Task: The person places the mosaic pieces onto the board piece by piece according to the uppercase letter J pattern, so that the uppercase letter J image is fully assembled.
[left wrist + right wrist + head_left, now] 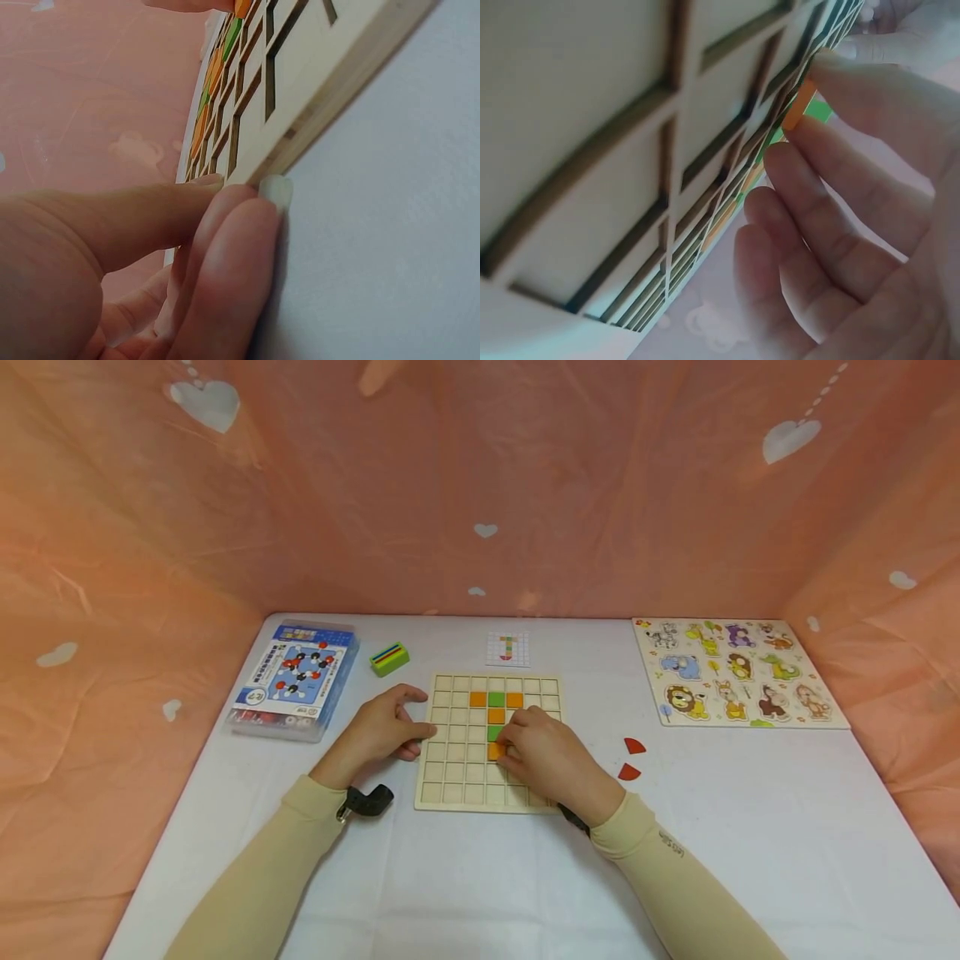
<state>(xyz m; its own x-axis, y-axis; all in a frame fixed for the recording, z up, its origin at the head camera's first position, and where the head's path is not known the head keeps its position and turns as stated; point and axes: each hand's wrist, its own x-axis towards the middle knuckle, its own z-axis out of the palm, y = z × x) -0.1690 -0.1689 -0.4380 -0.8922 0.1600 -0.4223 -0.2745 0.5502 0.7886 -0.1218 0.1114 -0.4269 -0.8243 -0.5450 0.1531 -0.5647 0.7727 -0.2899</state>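
A square wooden grid board [453, 772] lies on the table with orange and green square tiles set in its cells, forming a T-like shape. My left hand [382, 731] pinches the board's left edge, thumb on the top rim and fingertips against the side. Over the board's middle, my right hand [551, 756] pinches an orange square tile [800, 105] between thumb and index finger, at the lower end of the tile column. In the right wrist view that tile stands tilted at the cell, and the other fingers hang loosely curled.
Two red quarter-circle pieces [630, 772] lie right of the board. Behind it is a small pattern card [508, 649]. A green block with coloured strips [389, 659] and a boxed molecule model set [292, 681] stand at left. An animal puzzle board [738, 672] lies at back right.
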